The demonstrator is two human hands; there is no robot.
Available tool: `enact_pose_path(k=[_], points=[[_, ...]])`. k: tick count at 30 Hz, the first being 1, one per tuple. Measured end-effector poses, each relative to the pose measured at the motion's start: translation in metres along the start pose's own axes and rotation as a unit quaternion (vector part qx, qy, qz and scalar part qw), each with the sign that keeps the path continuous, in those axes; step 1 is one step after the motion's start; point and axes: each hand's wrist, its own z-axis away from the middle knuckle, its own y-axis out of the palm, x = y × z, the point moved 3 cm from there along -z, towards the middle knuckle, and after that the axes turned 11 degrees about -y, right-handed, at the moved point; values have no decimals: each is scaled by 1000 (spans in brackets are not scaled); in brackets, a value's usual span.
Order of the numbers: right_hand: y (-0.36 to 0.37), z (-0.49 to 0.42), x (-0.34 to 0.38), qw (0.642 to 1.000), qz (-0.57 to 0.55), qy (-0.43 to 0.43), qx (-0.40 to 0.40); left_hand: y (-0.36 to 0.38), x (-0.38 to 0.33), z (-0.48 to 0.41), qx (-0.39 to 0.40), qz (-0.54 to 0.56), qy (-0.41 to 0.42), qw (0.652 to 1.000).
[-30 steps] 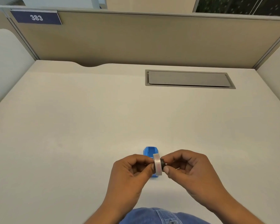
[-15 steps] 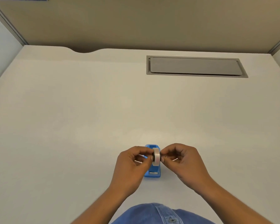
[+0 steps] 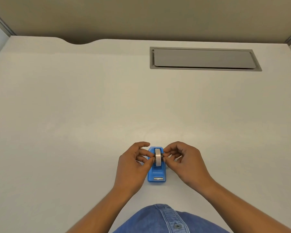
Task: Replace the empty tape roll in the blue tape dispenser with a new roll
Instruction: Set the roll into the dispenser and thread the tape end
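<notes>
Tape dispenser (image 3: 157, 175), a small blue plastic block with rounded corners, sits on the near middle of the desk (image 3: 74, 123), its metal cutting strip facing the person. That desk is a broad, smooth, off-white slab with a matte finish, backed by a tan partition (image 3: 141, 17). A grey rectangular hatch (image 3: 203, 58) with a flat lid is set flush into the far right of the surface. At the bottom edge, a blue denim shirt (image 3: 161, 221) with a stitched placket and a button shows.

Both bare forearms reach in from below and converge over the dispenser. The left hand (image 3: 133, 167) curls in from the left, thumb and forefinger pinched against the left face of the tape roll (image 3: 158, 157). The right hand (image 3: 186, 162) mirrors it, fingertips pressed to the right side, other fingers loosely bent. The roll is a narrow, pale, glossy ring standing on edge, held between the two hands in the dispenser's cradle. Whether it is fully seated cannot be told.
</notes>
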Motion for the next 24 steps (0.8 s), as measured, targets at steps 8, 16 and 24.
enact_pose_path(k=[8, 16, 24], points=[[2, -6, -4, 1000, 21, -11, 10, 2, 1, -6, -8, -24, 35, 999], [-1, -3, -5, 987, 91, -15, 134, -5, 11, -5, -2, -34, 32, 999], [1, -3, 5, 973, 163, -94, 137, -9, 23, 2, 107, -128, 100, 981]])
